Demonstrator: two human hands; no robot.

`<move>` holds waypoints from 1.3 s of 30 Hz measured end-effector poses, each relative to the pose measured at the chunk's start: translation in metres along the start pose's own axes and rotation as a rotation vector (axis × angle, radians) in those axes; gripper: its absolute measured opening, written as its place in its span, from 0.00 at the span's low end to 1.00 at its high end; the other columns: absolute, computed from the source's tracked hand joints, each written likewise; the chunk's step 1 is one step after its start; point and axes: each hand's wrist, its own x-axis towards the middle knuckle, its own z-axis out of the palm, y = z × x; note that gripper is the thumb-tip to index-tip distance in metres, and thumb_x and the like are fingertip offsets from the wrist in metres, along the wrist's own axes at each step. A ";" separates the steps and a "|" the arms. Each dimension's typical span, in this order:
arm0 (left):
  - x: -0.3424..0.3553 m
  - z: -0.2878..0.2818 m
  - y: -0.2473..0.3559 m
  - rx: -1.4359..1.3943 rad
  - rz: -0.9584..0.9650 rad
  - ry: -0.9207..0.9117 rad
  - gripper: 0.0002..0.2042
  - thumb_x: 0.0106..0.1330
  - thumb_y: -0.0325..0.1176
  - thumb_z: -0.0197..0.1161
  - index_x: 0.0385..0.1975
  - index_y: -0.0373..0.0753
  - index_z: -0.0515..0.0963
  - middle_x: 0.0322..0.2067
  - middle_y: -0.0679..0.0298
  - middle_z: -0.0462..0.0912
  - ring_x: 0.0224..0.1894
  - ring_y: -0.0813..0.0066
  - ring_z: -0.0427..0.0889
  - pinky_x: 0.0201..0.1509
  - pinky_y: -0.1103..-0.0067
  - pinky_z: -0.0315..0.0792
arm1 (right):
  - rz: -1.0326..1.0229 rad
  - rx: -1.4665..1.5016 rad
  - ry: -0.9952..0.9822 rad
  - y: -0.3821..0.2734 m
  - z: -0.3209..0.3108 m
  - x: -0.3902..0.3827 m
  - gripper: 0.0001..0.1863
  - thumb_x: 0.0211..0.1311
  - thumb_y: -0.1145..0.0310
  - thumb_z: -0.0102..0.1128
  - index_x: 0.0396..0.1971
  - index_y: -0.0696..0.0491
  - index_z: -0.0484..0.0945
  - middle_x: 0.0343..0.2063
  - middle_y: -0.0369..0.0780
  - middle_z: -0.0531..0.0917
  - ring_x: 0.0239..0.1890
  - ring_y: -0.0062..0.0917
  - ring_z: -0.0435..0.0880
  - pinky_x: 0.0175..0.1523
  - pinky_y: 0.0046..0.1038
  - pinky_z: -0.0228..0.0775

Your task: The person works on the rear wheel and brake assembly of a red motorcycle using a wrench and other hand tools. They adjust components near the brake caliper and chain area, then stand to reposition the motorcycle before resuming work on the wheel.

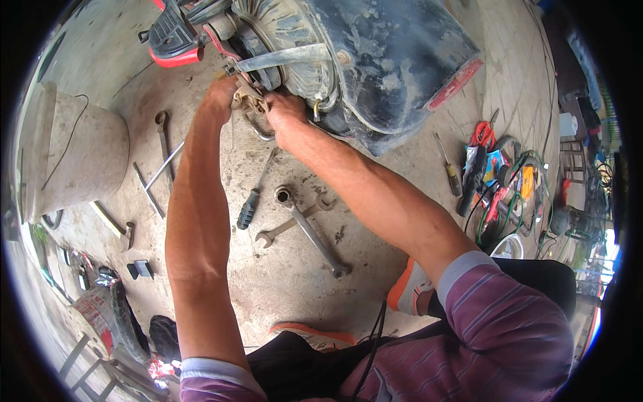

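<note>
A dusty scooter or small machine [395,60] with a dark panel, a ribbed metal housing [295,30] and red trim lies across the top of the view. My left hand [222,97] is closed at a metal bracket below the housing, fingertips hidden. My right hand [287,114] is closed just to its right, beside a dirty tan part [248,100]; what either hand grips is unclear. A curved metal piece [258,130] lies beneath them. On the concrete between my forearms lie a screwdriver [248,204] and two crossed wrenches [315,244].
A pale bucket [87,141], a long wrench [164,144] and a T-handle tool [153,201] sit at left. Right holds another screwdriver [453,177], red-handled cutters [481,134] and tangled tools and cables [516,201]. My shoes [408,288] are at the bottom.
</note>
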 end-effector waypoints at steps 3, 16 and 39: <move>0.005 -0.003 0.003 0.058 -0.097 -0.091 0.06 0.62 0.30 0.58 0.32 0.36 0.78 0.27 0.61 0.80 0.25 0.72 0.79 0.28 0.76 0.74 | -0.013 -0.026 0.116 0.007 0.005 0.019 0.22 0.52 0.61 0.60 0.43 0.61 0.77 0.42 0.47 0.80 0.43 0.32 0.78 0.46 0.32 0.69; 0.002 0.004 -0.002 -0.023 -0.004 0.025 0.05 0.59 0.25 0.61 0.34 0.36 0.78 0.26 0.60 0.81 0.25 0.68 0.81 0.25 0.72 0.76 | -0.047 0.031 0.125 0.005 0.010 0.012 0.17 0.55 0.65 0.58 0.39 0.62 0.78 0.37 0.48 0.81 0.36 0.32 0.78 0.41 0.32 0.70; -0.006 0.012 0.003 -0.017 0.024 0.092 0.06 0.61 0.24 0.54 0.32 0.36 0.78 0.27 0.61 0.81 0.27 0.69 0.80 0.31 0.73 0.74 | 0.010 0.317 -0.066 0.001 0.003 0.004 0.07 0.54 0.67 0.60 0.20 0.47 0.73 0.17 0.31 0.71 0.17 0.18 0.67 0.21 0.24 0.55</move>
